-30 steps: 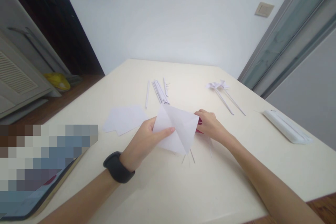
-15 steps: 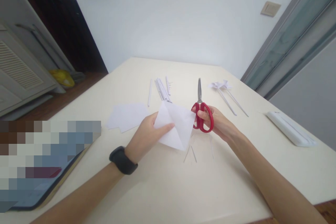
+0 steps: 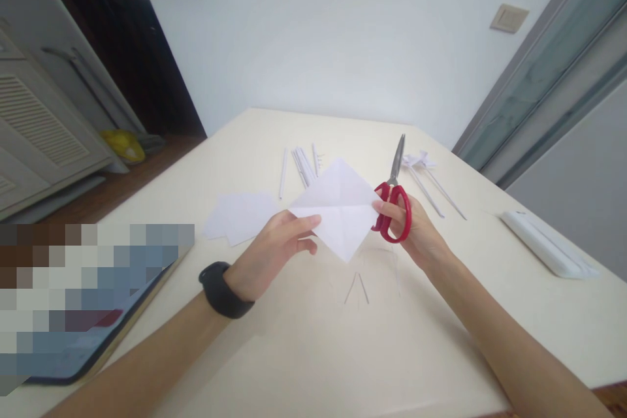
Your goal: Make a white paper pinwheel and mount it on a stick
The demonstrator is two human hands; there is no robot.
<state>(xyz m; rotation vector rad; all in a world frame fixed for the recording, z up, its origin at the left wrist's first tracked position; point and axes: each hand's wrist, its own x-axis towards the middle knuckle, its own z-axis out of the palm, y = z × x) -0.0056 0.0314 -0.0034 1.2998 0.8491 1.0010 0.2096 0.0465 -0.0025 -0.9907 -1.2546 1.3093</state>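
A square white sheet of paper (image 3: 341, 191) with crossing fold creases is held up in a diamond position above the table. My left hand (image 3: 277, 245) pinches its left corner, thumb on top. In my right hand (image 3: 416, 225) are red-handled scissors (image 3: 400, 214), blades pointing up and away. The right thumb and fingers also touch the sheet's right corner. Behind the paper lie several rolled white paper sticks (image 3: 304, 166). More white sheets (image 3: 240, 214) lie to the left of my left hand.
Two paper pinwheels on sticks (image 3: 425, 177) lie at the back right. A white packet (image 3: 546, 245) is near the table's right edge. Thin strips (image 3: 362, 289) lie before me. A blurred-out tablet-like device (image 3: 98, 353) rests at the left; a wall stands behind the table.
The sheet has turned and opened flat into a diamond. My right hand and the scissors shifted right and slightly up, the blades now leaning right; the right fingers now touch the paper's corner.
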